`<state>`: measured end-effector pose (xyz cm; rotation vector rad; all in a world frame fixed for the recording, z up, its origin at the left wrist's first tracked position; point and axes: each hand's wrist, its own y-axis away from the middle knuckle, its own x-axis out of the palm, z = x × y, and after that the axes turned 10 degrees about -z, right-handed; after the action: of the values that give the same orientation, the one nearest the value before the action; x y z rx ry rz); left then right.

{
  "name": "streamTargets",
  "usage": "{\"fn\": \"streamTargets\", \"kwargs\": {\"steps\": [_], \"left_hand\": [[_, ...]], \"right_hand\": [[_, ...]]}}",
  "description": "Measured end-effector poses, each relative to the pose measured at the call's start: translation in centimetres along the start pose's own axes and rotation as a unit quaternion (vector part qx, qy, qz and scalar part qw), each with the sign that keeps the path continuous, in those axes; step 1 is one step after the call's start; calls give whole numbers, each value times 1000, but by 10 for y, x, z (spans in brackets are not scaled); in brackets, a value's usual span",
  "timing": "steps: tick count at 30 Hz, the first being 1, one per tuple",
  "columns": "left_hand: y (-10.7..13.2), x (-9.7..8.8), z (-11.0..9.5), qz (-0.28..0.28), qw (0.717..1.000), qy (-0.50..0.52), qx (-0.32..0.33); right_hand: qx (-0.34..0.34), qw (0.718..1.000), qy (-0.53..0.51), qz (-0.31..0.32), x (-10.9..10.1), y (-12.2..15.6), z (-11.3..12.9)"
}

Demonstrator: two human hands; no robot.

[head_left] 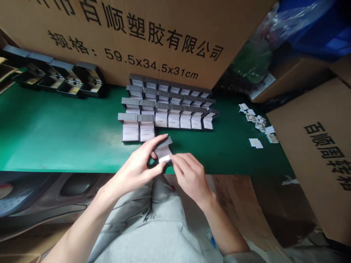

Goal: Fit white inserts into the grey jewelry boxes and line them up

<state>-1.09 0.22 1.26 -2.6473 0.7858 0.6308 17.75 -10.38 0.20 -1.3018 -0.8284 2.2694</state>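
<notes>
At the front edge of the green table, my left hand (pixel 136 168) is closed around a small hinged jewelry box (pixel 164 143), its dark grey lid raised. A white insert (pixel 164 157) shows inside the box. The fingers of my right hand (pixel 191 176) are pinched together at the right edge of that insert; what lies between the fingertips is hidden. Just beyond my hands, several similar jewelry boxes (pixel 168 118) stand with lids raised in close rows, showing white interiors.
A large printed carton (pixel 170 22) walls off the back of the green table (pixel 68 138). Larger black open boxes (pixel 94 80) line up at the back left. Small white pieces (pixel 255 143) lie scattered at the right, beside another carton (pixel 309 164). A blue bin (pixel 320 33) is behind.
</notes>
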Motion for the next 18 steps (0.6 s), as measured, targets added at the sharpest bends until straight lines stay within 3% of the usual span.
{"fn": "streamTargets", "kwargs": {"steps": [12, 18], "left_hand": [[-4, -3, -2, 25, 999, 34, -23], [-3, -2, -1, 24, 998, 49, -37]], "right_hand": [[107, 991, -78, 4, 0, -6, 0], [252, 952, -173, -13, 0, -7, -1]]}}
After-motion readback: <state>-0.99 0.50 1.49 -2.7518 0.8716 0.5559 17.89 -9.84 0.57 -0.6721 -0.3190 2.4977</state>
